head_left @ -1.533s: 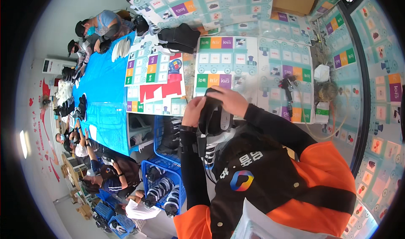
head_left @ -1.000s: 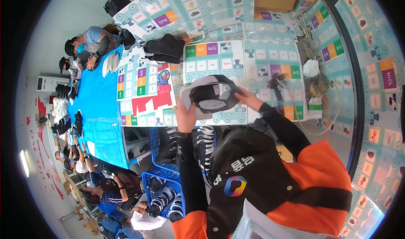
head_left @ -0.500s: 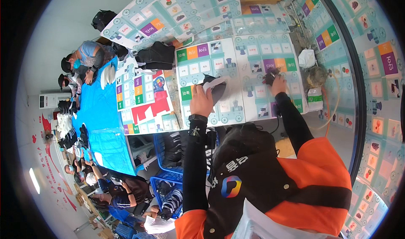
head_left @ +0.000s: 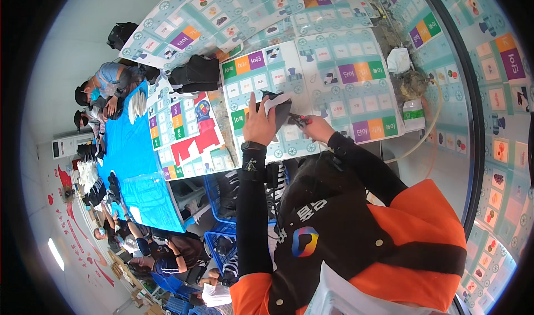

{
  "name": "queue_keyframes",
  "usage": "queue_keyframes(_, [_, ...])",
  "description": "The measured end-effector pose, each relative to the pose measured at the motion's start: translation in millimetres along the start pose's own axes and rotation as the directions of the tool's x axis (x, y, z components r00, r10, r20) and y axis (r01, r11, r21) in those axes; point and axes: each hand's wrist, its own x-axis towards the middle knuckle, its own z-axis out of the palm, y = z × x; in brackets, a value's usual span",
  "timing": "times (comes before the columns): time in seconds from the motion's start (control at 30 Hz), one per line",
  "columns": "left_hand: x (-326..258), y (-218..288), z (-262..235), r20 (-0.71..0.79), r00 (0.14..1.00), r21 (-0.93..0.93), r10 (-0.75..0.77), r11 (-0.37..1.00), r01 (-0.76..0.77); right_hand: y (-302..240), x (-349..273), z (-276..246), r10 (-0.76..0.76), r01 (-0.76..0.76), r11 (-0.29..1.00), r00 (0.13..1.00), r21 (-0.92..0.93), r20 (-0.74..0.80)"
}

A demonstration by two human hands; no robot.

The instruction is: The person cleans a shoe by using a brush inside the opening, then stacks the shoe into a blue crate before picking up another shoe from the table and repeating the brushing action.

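Cap (head_left: pixel 282 117): dark grey with a white band, held tilted above the near half of the tabletop, between the two hands; whether its lower edge touches the sheet beneath, I cannot tell.
Left hand (head_left: pixel 259 124): at the cap's left side, its fingers clamped on the edge there, one of them pointing up and away from the cap.
Right hand (head_left: pixel 319 130): just right of the cap, its fingers wrapped round the tool.
Tool (head_left: pixel 301 120): small, dark with red parts, its front end turned left toward the cap; contact between the two is too small to make out.
Tabletop (head_left: pixel 223 120): mostly covered by printed sheets (head_left: pixel 337 112), with a bare strip left of the cap.
Left of the cap: red pieces (head_left: pixel 198 142) on white paper; beyond them, a dark bundle (head_left: pixel 194 74).
Right end: a white bag (head_left: pixel 399 60), a brownish coil (head_left: pixel 414 84) and a green-and-white packet (head_left: pixel 413 113) in a row, a pale hose (head_left: pixel 438 109) curving past them.
Below the near edge: blue baskets (head_left: pixel 209 195) with dark and striped goods inside.
Far left: a blue cover (head_left: pixel 142 176) over another table, a white stack (head_left: pixel 137 106) on it; a masked co-worker (head_left: pixel 110 82) leans in beside the stack.
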Motion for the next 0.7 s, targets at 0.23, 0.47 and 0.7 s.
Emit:
queue_keyframes(0.23, [-5.3, -10.3, 10.8, -0.007, 0.998, -0.164, -0.068, 0.984, 0.066, -8.7, -12.3, 12.1, -0.169, 0.098, 0.924, 0.972, -0.369, -0.166])
queue_keyframes(0.47, [-8.7, -15.0, 5.4, -0.015, 0.998, -0.227, -0.068, 0.972, 0.063, -10.4, -12.5, 16.4, -0.188, 0.139, 0.967, 0.956, -0.215, -0.227])
queue_keyframes(0.7, [-12.1, -24.4, 0.2, 0.018, 0.996, -0.293, -0.089, 0.952, 0.09, -22.0, -12.8, 19.3, -0.258, 0.165, 0.937, 0.922, -0.308, -0.288])
